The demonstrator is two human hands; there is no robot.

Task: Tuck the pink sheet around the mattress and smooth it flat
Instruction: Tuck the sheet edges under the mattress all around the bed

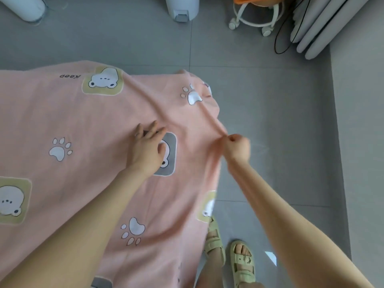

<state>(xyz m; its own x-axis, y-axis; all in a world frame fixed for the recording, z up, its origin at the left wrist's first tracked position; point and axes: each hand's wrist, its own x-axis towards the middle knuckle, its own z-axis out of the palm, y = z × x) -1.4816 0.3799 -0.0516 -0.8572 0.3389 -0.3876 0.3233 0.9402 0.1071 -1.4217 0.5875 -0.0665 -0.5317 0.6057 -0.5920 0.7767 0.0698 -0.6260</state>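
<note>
At the right edge of the bed, near the far corner: right hand [238, 146] fisted on a pinch of pink sheet [87, 125], drawing a taut ridge that runs from the fist up and left across the cloth. Left hand [148, 147] just to the left of that ridge, flat on the sheet, fingers spread and holding nothing. Sheet over the mattress, right border hanging loose toward the grey floor [270, 100] beside the sandalled feet [228, 258]. Probably next: pull rightward and down, then tuck under; right hand nearer the edge.
</note>
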